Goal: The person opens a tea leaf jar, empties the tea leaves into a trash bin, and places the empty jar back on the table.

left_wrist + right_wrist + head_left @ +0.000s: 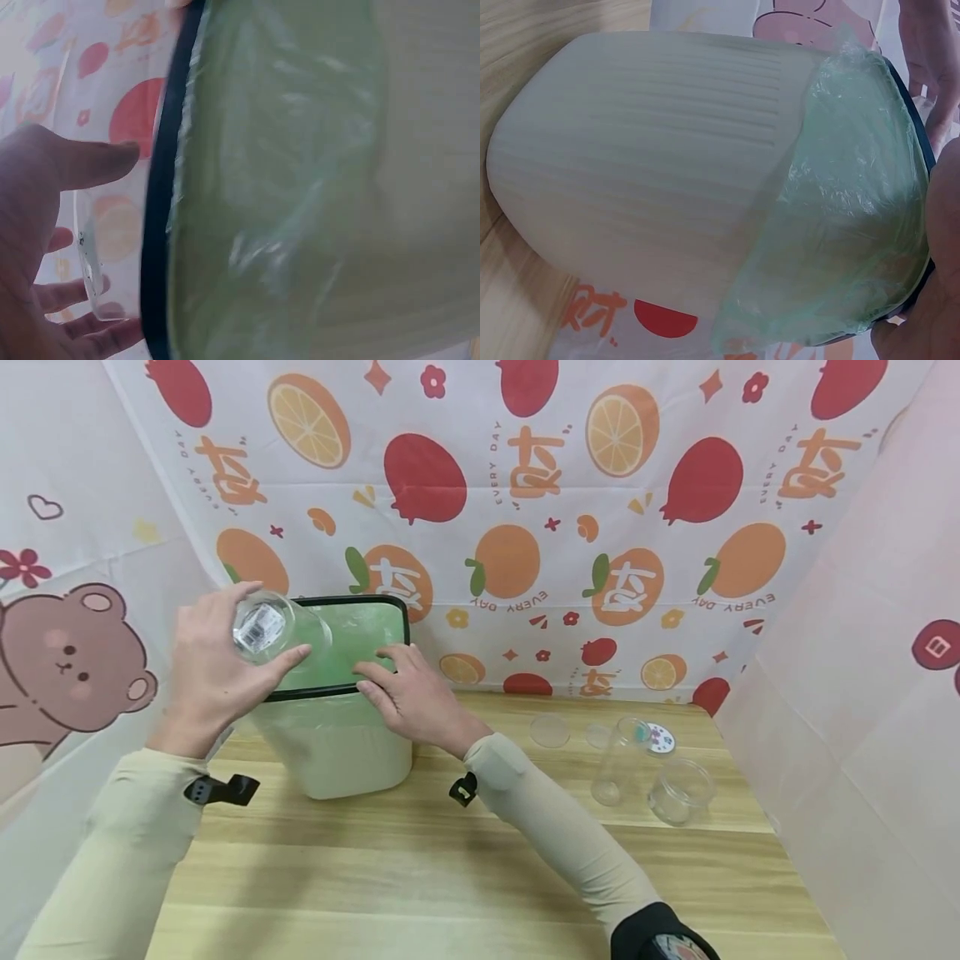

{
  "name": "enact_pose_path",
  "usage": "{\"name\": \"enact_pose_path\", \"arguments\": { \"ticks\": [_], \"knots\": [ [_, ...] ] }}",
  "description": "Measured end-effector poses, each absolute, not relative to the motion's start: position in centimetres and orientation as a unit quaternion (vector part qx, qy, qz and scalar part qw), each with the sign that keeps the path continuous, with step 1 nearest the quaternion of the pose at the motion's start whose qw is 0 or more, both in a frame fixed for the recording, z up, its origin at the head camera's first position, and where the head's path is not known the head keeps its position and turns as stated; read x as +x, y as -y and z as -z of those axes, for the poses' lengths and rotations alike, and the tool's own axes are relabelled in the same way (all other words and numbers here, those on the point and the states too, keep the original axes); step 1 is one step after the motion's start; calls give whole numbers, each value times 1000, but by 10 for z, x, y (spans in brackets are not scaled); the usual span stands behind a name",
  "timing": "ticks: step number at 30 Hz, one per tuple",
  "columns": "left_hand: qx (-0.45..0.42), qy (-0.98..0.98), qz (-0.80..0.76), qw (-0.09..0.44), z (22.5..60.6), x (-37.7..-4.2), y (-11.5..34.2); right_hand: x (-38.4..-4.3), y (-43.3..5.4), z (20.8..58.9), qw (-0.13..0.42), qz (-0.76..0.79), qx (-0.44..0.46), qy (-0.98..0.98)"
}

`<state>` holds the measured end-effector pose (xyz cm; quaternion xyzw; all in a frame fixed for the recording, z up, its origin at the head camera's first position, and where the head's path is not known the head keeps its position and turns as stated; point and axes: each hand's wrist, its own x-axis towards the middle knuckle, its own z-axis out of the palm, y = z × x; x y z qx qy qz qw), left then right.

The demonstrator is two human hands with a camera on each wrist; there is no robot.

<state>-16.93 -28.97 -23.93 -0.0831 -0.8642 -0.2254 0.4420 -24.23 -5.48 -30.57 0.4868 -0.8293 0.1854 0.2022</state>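
In the head view my left hand (pixel 213 664) grips a clear cup (pixel 262 625) around its side. The cup is tipped, its base with a barcode label facing me and its mouth toward the bin opening. Below it stands a cream trash bin (pixel 341 756) with a black rim (pixel 318 692) and a green plastic liner (pixel 371 622). My right hand (pixel 423 702) holds the bin's front rim near the right corner, fingers over the edge. From the left wrist, the cup (pixel 112 232) shows beyond the rim, partly hidden. The bin's inside bottom is hidden.
To the right on the wooden table (pixel 420 877) are a tall clear tube-like glass (pixel 617 764), a short clear jar (pixel 681 793), thin clear discs (pixel 550 732) and a patterned round disc (pixel 662 739). A fruit-print curtain (pixel 555 552) hangs behind; pale sheets flank both sides.
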Motion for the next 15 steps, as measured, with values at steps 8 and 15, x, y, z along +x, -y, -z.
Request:
{"name": "enact_pose_path", "arguments": {
  "ticks": [8,15],
  "knots": [
    [-87,863,203,454,247,-167,284,-241,55,303,187,-186,481,836],
    [-89,863,200,454,247,-165,277,-241,55,301,176,-180,472,845]
  ]
}}
